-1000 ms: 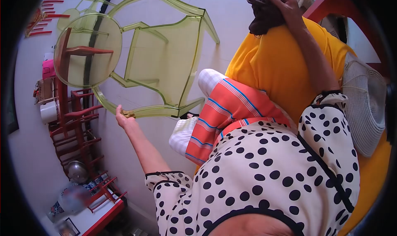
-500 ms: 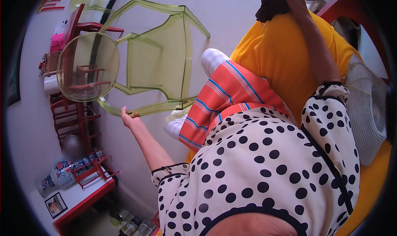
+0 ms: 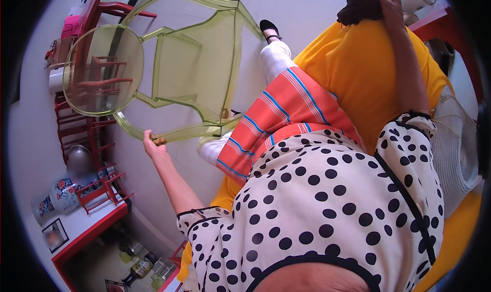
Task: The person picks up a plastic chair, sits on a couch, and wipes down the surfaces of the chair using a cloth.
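Observation:
My left hand (image 3: 155,144) is closed round the curved rail of a transparent yellow-green plastic chair (image 3: 232,62). Its fingers show through and around the clear plastic. The chair has a round oval panel (image 3: 102,69) on its left side and appears tilted in this view. At the top right, my right hand (image 3: 387,6) is closed on a bunched dark brown cloth (image 3: 358,4), which lies against the edge of a yellow cover (image 3: 353,62). Part of that hand is cut off by the frame's top edge.
A striped coral cloth (image 3: 291,108) covers my lap, and a black shoe (image 3: 269,30) rests on the floor. A pale woven hat or bag (image 3: 455,149) lies at right. Red wooden chairs (image 3: 82,126) and a red-edged table (image 3: 97,225) stand at left.
The chair and my left hand sit slightly further left and higher in view. My right hand and the dark cloth sit further right. A black shoe now shows beyond the chair.

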